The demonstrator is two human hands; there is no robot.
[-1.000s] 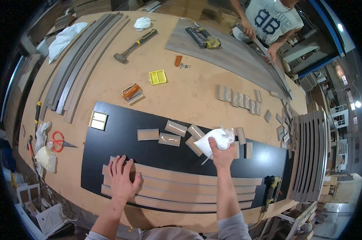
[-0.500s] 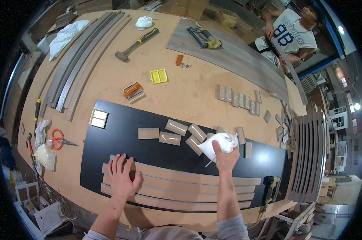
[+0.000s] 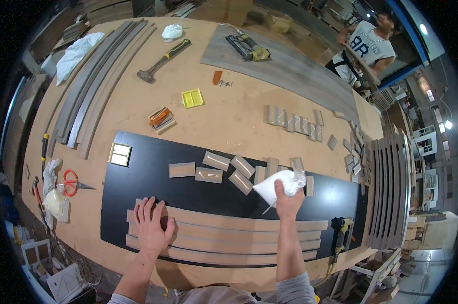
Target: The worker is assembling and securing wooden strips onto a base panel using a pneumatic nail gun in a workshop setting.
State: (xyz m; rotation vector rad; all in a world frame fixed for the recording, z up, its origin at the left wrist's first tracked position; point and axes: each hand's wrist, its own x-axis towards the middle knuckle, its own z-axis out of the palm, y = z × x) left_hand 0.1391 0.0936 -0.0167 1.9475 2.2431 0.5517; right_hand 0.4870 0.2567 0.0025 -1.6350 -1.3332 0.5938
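Note:
My left hand [image 3: 152,227] lies with fingers spread on the left end of several long wooden strips [image 3: 239,229], set side by side on a black board [image 3: 188,147]. In my right hand [image 3: 289,203] is a white, cone-shaped bag of glue [image 3: 274,185], its twisted top upward and a thin tip pointing down to the left. The bag is over the board, above the strips' far edge. Beyond my hands lie several small wooden blocks [image 3: 208,175], some with white glue lines on top. Part of the blocks nearest the bag is hidden behind it.
A nail gun [image 3: 342,235] lies at the strips' right end. Further off are a hammer [image 3: 163,61], a second nail gun [image 3: 247,46], a yellow tray [image 3: 192,99] and glued blocks [image 3: 294,121]. Red-handled scissors [image 3: 73,183] lie left. A person [image 3: 365,48] stands at the far right.
The glue bag in my right hand has shifted slightly to the right and nearer to me. My left hand stays on the strips. The view has shifted slightly.

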